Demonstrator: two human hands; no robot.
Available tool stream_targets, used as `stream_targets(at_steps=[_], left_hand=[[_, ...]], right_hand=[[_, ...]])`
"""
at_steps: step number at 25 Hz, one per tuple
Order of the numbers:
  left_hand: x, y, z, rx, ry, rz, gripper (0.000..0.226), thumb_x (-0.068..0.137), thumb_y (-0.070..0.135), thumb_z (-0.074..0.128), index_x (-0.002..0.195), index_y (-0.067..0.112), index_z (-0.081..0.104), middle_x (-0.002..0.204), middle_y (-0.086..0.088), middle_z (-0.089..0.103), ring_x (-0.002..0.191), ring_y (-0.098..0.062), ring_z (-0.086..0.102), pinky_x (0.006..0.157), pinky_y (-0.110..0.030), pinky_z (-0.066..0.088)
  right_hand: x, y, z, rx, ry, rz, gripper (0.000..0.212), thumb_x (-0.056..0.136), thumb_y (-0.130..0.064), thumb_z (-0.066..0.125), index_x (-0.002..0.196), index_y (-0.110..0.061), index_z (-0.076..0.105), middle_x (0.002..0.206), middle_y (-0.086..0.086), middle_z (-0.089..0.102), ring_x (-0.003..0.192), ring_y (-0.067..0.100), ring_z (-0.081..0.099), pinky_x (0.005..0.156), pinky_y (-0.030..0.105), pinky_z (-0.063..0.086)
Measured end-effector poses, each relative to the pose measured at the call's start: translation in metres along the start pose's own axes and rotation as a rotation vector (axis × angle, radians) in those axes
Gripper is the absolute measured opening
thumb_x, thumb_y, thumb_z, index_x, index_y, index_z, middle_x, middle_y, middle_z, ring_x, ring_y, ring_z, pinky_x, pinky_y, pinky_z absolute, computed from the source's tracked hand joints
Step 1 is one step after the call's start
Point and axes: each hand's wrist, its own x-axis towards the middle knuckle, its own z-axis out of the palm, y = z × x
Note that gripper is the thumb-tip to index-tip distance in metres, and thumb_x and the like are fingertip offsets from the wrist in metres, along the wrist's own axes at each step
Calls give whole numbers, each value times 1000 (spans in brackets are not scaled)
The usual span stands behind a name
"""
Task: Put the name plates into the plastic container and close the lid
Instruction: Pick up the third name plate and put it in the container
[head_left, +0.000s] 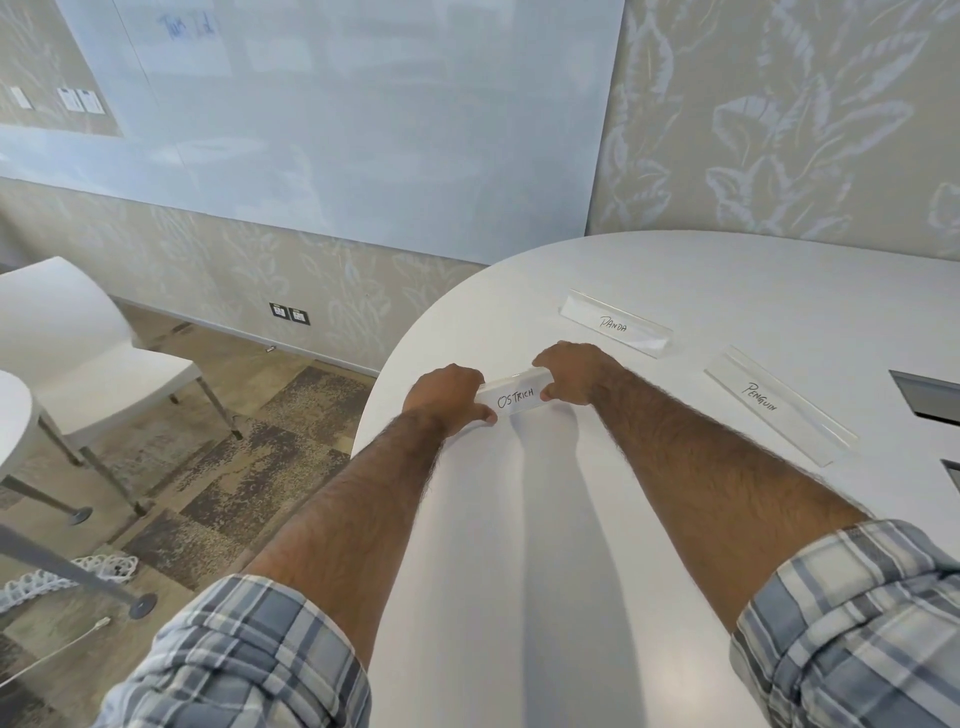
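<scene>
Broadly, a white round-ended table (519, 571) fills the right and lower view, and the grip sits near its left curved edge. Beyond the grip, on the leaf-patterned wall, hangs a large glossy whiteboard (337, 104). Well to the left of the grip, off the table and on the patchy carpet, stands a white chair (78, 353). Both forearms reach forward from rolled plaid sleeves (249, 660) at the bottom of the view and meet at the grip.

To the right of the grip and well apart from it lies the clear name plate marked PENGUIN (774, 402), set at a slant. Just beyond the grip, near the right hand's knuckles but not touching them, lies the clear name plate marked PANDA (615, 323).

The left hand (447, 397) and the right hand (571, 371) each clasp one end of the name plate marked OSTRICH (514, 399). On each hand the fingers curl over the far side and the thumb presses the near face. This plate spans the gap between the two hands, its lettering facing the camera. It seems to sit on or just above the tabletop, though the hands hide its ends and I cannot tell which.
</scene>
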Motion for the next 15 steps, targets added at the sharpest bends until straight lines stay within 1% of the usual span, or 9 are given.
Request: stream_targets(at_steps=[2,3,5,8,11,15], left_hand=[[-2,-1,0,-14,5,15,35,70,50,76,87,26,57,84,3,56,77,-23,55,62,-30,36],[-3,-2,0,-19,9,22,35,70,49,76,90,26,60,85,3,57,79,-23,54,63,-30,36],[-5,-2,1,-22,21,33,42,71,49,77,102,24,66,93,1,62,84,-24,57,67,-30,39],[-8,-1,-1,-25,35,47,48,73,48,77,113,24,67,104,-2,67,95,-25,62,71,-31,42],[-13,4,-6,-32,45,54,48,74,49,76,115,24,67,106,-2,68,100,-25,63,73,-31,42],[-22,18,-19,-29,70,69,49,73,52,76,112,25,68,106,-2,69,97,-25,63,73,-32,45]], right_hand=[[-2,-1,2,15,15,1,50,87,-36,65,134,-22,53,134,0,57,124,22,52,100,36,41],[-4,-1,2,27,19,-1,47,87,-34,65,131,-23,55,133,0,58,122,22,53,98,36,41],[-9,-1,1,61,23,-1,43,86,-31,65,128,-23,57,131,-1,58,121,22,53,98,37,42],[-19,-1,0,101,43,-1,37,85,-28,66,121,-23,62,126,-2,61,117,21,55,94,36,45],[-30,1,-4,137,78,25,32,83,-27,68,114,-24,66,121,-4,63,113,21,57,90,35,46],[-46,8,-18,172,123,36,29,81,-25,70,110,-23,68,116,-3,65,112,21,58,90,35,46]])
